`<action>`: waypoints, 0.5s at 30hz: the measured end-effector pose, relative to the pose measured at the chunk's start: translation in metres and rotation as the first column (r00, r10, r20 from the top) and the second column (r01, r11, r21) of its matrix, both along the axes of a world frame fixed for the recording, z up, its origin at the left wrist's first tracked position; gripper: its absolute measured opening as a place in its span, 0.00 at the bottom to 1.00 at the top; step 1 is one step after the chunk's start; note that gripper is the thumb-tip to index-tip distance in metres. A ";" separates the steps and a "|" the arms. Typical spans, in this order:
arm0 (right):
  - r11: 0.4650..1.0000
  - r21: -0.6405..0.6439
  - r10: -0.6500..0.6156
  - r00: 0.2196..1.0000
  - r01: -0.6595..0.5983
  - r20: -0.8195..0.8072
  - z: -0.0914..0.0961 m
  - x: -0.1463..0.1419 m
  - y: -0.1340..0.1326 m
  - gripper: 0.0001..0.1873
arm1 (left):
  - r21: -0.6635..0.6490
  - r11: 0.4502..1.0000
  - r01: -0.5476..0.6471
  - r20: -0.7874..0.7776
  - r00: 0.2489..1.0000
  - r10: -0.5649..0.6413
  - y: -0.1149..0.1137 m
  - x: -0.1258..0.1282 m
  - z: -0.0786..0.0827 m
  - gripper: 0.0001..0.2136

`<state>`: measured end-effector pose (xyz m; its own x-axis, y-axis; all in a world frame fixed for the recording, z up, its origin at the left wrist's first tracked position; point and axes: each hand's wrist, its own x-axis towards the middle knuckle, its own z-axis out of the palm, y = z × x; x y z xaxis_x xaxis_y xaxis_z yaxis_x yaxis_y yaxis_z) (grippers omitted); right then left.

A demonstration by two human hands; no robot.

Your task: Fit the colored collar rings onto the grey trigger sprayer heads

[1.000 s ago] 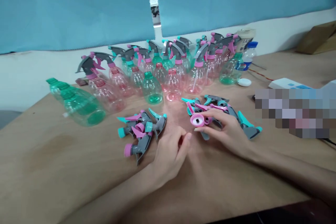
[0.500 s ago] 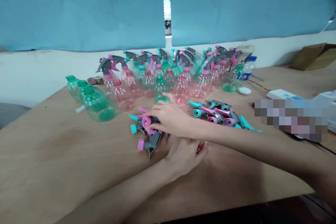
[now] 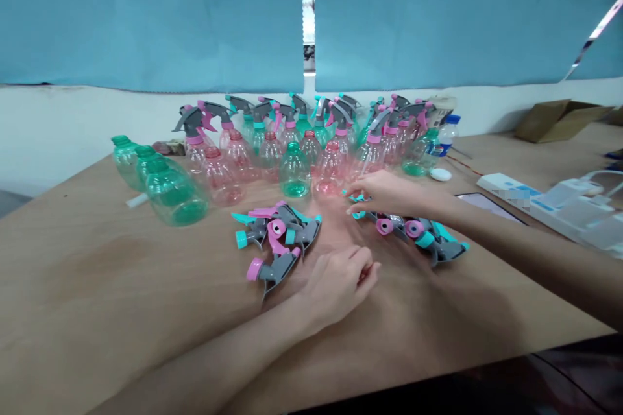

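Observation:
My left hand (image 3: 341, 282) lies low over the table with its fingers curled closed, and their inside is hidden. Beyond its knuckles is a small pile of trigger spray heads (image 3: 287, 267), grey with pink or teal collars. My right hand (image 3: 384, 194) reaches over a second pile of spray heads (image 3: 440, 249) on the right. Its thumb and fingers are apart around a teal-collared spray head (image 3: 359, 214); contact is hard to judge. Behind stand open bottles, among them a green bottle (image 3: 294, 172) and a pink bottle (image 3: 331, 168).
Several bottles with spray heads fitted (image 3: 341, 118) stand in rows along the wall. Green bottles (image 3: 178, 198) stand at the left. At the right are a white power strip (image 3: 516, 198), a phone (image 3: 487, 205), a white round object (image 3: 440, 174) and a cardboard box (image 3: 555, 120).
My right hand has moved right, from the left pile of spray heads to the right pile. My left hand stays nearly in place. The view has shifted slightly.

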<state>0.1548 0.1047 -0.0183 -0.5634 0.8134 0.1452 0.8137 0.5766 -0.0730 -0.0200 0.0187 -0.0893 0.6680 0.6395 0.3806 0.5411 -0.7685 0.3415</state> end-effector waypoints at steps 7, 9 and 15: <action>0.997 -0.069 -0.031 0.999 0.034 0.043 -0.021 0.031 0.001 0.16 | -0.010 1.000 -0.002 0.028 1.000 0.002 0.002 0.001 -0.002 0.11; 0.996 -0.075 -0.040 0.998 0.043 0.038 -0.028 0.027 0.002 0.14 | -0.023 1.000 -0.001 0.035 0.999 0.001 0.003 0.001 -0.002 0.11; 0.996 -0.058 -0.075 0.995 0.071 -0.072 -0.043 0.023 0.005 0.13 | -0.053 0.999 0.002 0.026 1.000 0.000 0.004 0.000 0.000 0.11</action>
